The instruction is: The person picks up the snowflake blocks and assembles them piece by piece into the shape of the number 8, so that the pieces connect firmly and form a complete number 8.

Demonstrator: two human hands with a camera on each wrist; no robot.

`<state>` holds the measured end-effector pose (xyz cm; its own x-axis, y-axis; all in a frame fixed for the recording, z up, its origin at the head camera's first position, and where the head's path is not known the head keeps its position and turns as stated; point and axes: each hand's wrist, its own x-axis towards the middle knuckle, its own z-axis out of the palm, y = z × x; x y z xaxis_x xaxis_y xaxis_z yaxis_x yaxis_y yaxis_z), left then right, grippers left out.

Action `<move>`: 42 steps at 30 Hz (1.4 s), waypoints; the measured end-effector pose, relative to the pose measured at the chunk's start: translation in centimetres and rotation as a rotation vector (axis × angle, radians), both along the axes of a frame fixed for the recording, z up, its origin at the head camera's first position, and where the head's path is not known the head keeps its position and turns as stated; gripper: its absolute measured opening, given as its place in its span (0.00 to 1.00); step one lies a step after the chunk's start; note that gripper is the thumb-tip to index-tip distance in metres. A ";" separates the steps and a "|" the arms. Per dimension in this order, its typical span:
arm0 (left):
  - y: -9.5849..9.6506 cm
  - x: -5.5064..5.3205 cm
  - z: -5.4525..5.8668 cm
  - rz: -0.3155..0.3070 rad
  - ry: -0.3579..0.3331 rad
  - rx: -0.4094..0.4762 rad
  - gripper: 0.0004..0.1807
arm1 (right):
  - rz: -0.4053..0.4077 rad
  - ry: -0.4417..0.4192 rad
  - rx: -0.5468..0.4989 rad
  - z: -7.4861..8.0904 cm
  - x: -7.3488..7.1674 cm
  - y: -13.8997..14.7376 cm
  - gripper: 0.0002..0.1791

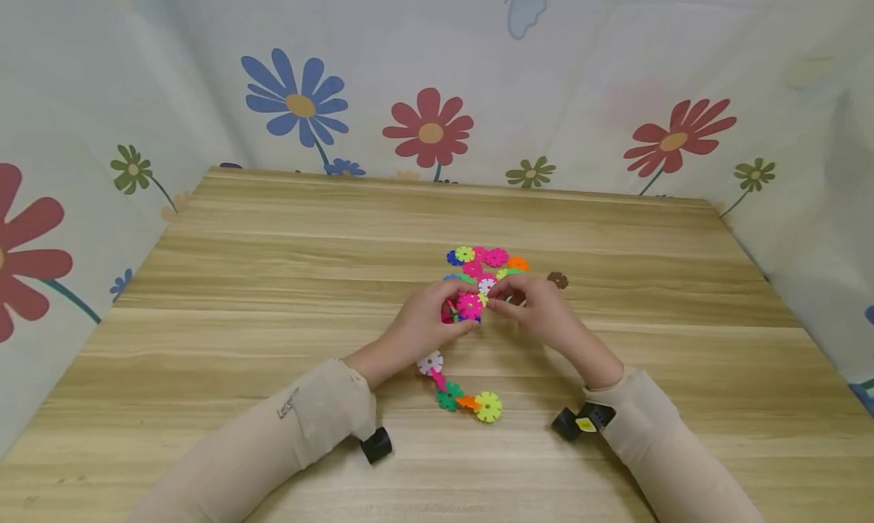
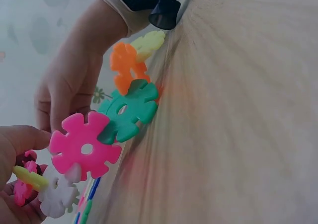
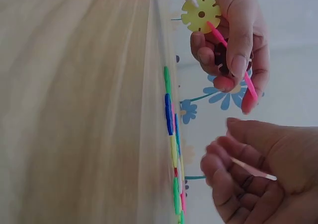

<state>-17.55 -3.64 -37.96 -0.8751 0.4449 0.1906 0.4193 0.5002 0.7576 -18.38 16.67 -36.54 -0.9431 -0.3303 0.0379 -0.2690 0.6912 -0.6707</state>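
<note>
Thumb and fingers of my left hand (image 1: 426, 310) pinch a pink notched disc (image 1: 470, 306), part of a chain of interlocked plastic discs. In the right wrist view, a yellow disc (image 3: 200, 14) and a dark disc (image 3: 220, 58) also sit at that hand. From it the chain hangs through a white disc (image 1: 431, 363) and a green disc (image 1: 449, 395) to a yellow-green end disc (image 1: 488, 407). My right hand (image 1: 542, 310) is close by on the right, apart from the chain in its wrist view. Its curled fingers hold a thin pale piece (image 3: 253, 169), seen edge-on, probably a disc.
Beyond the hands, several loose discs lie on the wooden table (image 1: 307, 234), among them a pink disc (image 1: 496, 257) and an orange disc (image 1: 518, 263). A brown disc (image 1: 558, 280) lies right of them. A flowered cloth (image 1: 546, 90) hangs behind the table.
</note>
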 end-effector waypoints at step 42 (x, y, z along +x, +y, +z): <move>-0.6 -0.4 -0.3 0.054 -0.016 -0.039 0.23 | 0.029 0.045 0.114 -0.3 -0.1 -1.5 0.04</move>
